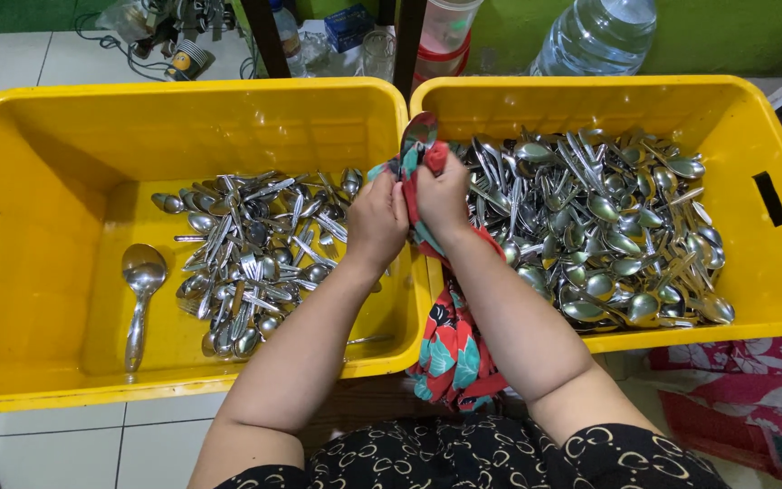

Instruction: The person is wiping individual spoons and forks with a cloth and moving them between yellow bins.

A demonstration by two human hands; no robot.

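Item in hand: one spoon [419,132], steel, bowl pointing up and far, sticking out above my fists over the seam between the two crates. I am holding it in a floral cloth [450,349], red and teal, whose loose end is hanging down near me between my forearms.

Hands: my left hand [377,220] is closing around the cloth and the handle, fingers curled tight; my right hand [441,193] is pressing against it from the right, gripping the cloth where it is bunching under the bowl. Both are clenched, touching each other.

Handling, as I judge it: I am keeping the handle pinned with the left while the right rubs the cloth around the bowl, turning it so both faces get wiped, and holding the cloth's tail away from the piles.

Surroundings:
- Left yellow crate [38,362]: loose heap of spoons and forks [251,258] in its middle; one large ladle-like spoon [140,290] lying apart at the left.
- Right yellow crate [771,290]: fuller heap of spoons [604,226], reaching close to my right wrist.
- Far side: large water bottle [597,34], plastic cups, cables on a tiled floor.
- Near right: more red patterned fabric [735,398].

Obstructions: the shared crate rims sit directly under my wrists; the right heap is crowding my elbow room.
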